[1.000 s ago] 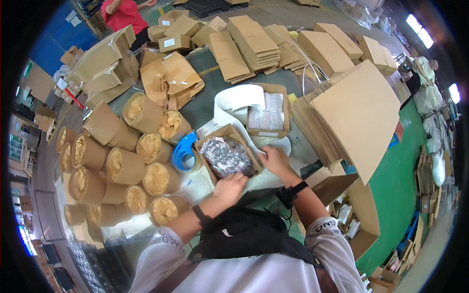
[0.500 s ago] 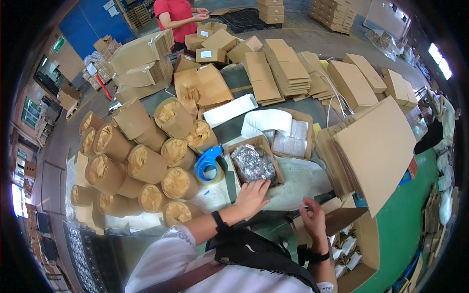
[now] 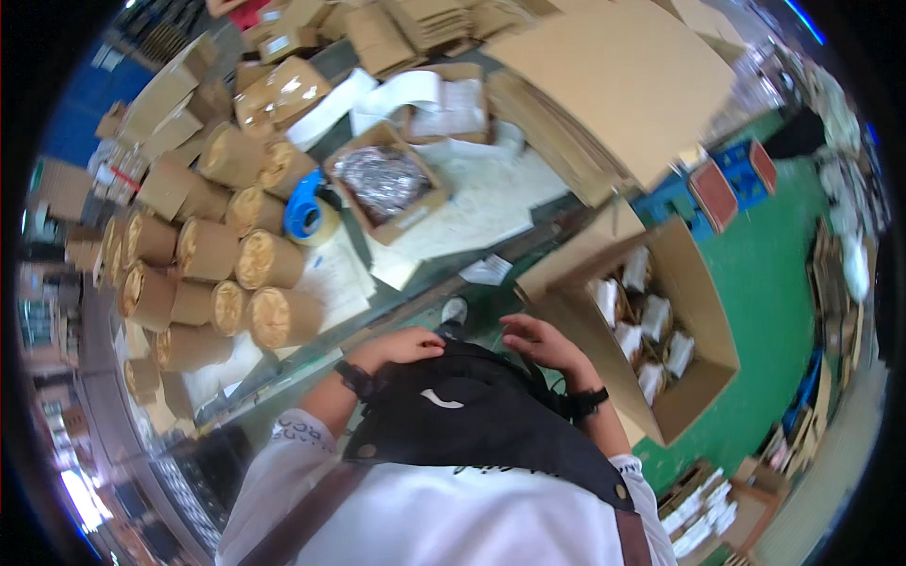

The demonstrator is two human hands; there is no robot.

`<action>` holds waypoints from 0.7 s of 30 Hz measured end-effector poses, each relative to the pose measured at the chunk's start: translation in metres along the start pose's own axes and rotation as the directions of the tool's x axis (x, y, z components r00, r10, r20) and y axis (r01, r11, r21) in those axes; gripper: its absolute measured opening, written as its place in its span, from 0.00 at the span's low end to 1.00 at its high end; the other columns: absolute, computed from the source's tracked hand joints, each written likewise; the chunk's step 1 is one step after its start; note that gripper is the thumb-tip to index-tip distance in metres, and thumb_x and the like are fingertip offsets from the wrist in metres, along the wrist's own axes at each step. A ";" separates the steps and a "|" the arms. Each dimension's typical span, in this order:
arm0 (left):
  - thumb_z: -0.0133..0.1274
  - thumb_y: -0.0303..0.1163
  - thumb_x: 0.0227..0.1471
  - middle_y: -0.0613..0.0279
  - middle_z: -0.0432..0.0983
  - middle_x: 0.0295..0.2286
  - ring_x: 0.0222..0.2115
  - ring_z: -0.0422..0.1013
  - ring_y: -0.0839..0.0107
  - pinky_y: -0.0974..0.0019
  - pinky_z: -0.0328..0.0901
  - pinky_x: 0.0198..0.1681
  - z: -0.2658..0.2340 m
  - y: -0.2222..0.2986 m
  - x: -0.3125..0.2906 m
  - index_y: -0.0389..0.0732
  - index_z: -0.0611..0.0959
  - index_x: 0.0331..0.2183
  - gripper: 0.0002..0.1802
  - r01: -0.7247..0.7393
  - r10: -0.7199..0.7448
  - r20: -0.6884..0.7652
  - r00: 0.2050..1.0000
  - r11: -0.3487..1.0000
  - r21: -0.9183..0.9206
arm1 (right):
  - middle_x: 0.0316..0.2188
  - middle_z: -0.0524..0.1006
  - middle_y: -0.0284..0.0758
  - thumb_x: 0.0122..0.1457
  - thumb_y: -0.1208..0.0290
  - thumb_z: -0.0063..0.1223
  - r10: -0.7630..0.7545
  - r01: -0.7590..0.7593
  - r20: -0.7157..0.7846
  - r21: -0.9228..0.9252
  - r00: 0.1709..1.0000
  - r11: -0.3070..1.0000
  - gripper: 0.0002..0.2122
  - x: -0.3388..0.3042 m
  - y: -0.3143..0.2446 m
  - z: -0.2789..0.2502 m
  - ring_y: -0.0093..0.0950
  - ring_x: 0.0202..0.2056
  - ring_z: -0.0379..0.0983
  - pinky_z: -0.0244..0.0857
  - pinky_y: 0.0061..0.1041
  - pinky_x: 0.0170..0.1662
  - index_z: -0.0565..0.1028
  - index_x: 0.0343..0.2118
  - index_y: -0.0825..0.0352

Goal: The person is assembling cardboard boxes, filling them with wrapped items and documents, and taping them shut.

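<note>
My left hand (image 3: 411, 346) hovers in front of the black apron (image 3: 444, 406). Its fingers are loosely bent and hold nothing that I can see. To its right, my right hand (image 3: 542, 341) is open, fingers apart, near the large open carton (image 3: 713, 325). In that carton stand several items with white wrapping (image 3: 656, 316). On the table ahead sits a small open box (image 3: 408, 223) filled with shiny clear plastic-wrapped contents (image 3: 379, 177). Neither hand touches it. A blue tape dispenser (image 3: 303, 203) with a roll of tape stands left of the box.
Brown paper-topped cylinders (image 3: 208, 248) crowd the table's left side. A stack of flat cardboard (image 3: 604, 85) leans at the far right, past a box with white sheets (image 3: 461, 104). Blue stools (image 3: 681, 203) stand on the green floor (image 3: 774, 255) beyond the carton.
My left hand has left the small box and drawn back to my body. My view has swung right and down, showing more of the large carton. The right hand has shifted left of the carton.
</note>
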State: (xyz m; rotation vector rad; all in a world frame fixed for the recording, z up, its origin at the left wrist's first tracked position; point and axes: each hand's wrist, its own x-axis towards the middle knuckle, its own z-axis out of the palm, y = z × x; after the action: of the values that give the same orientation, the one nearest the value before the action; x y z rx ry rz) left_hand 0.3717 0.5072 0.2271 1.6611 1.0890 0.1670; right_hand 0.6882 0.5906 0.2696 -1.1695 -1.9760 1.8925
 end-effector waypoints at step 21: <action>0.50 0.39 0.53 0.64 0.76 0.30 0.29 0.71 0.71 0.63 0.66 0.32 0.102 -0.115 0.250 0.41 0.78 0.38 0.15 0.682 -0.752 -0.074 0.655 0.630 -0.370 | 0.25 0.76 0.32 0.58 0.66 0.51 0.859 -0.336 -0.405 0.798 0.315 0.499 0.10 -0.415 0.355 0.328 0.23 0.24 0.72 0.65 0.23 0.25 0.72 0.38 0.66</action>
State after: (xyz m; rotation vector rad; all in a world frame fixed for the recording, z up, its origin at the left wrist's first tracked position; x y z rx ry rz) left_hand 0.5096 0.6149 -0.0087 0.8209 1.7358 -0.0105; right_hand 0.9181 0.0390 0.0494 -2.2328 -0.3153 1.5043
